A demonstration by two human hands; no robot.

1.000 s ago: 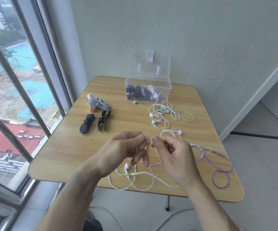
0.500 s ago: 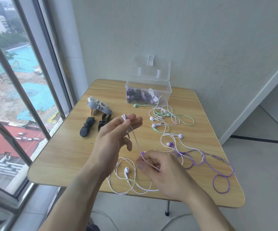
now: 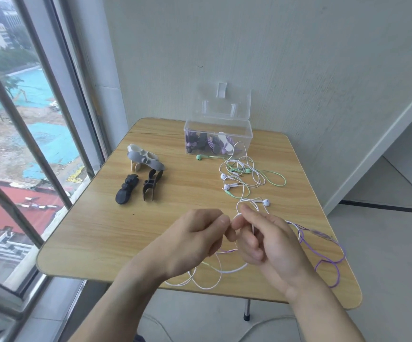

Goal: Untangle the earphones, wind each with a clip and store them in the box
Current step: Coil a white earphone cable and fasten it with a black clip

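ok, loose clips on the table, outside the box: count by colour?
black clips: 2
grey clip: 1
pale clip: at least 1, tucked under the grey one, hard to separate
Total: at least 4

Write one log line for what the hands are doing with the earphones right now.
stage: untangling | left hand: pinches white earphone cable | right hand: pinches same cable | clips: untouched | box: open, some wound earphones inside

Wooden table [image 3: 96,233] bears box [image 3: 246,139], clips [image 3: 139,186], tangled earphones [image 3: 243,178].
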